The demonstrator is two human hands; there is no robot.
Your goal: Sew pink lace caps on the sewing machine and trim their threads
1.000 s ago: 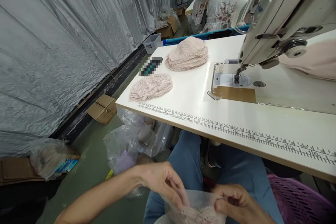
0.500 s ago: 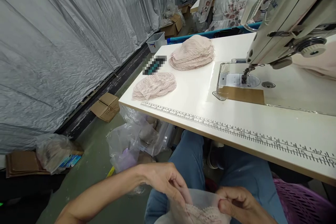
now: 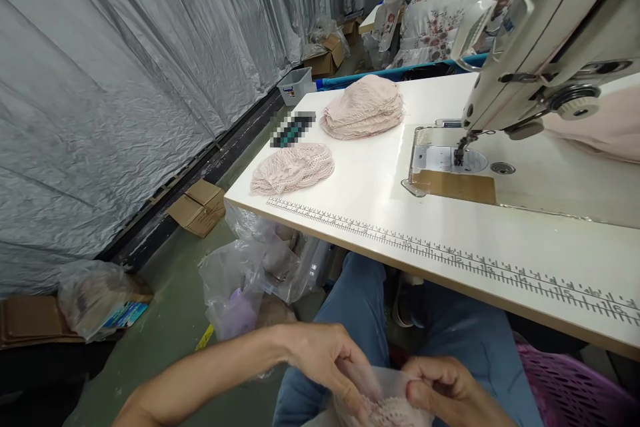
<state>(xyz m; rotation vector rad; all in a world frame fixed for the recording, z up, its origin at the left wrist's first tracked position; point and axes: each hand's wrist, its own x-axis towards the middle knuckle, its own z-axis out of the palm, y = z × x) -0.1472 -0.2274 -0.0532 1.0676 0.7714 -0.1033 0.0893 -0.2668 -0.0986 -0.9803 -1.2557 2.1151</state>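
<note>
Over my lap, my left hand (image 3: 333, 363) has its thumb and fingers closed on the edge of a clear plastic bag (image 3: 393, 380), some fingers reaching inside it. My right hand (image 3: 447, 387) pinches the bag's other side between thumb and fingers. Pale pink lace fabric (image 3: 395, 410) shows in the bag's mouth between both hands; its lower part is cut off by the frame. On the table lie a small pile of pink lace pieces (image 3: 293, 169) and a taller stack of pink fabric pieces (image 3: 363, 109), both apart from my hands.
A sewing machine (image 3: 540, 60) stands on the white table (image 3: 360, 180), which has a printed ruler along its front edge. Plastic bags (image 3: 235, 287) and a cardboard box (image 3: 197, 207) lie on the floor at left. A purple basket (image 3: 575, 380) is at lower right. A person (image 3: 445, 0) sits beyond the table.
My hands have come slightly closer together at the bag's mouth, the left shifting a little to the right. The whole view has tilted slightly.
</note>
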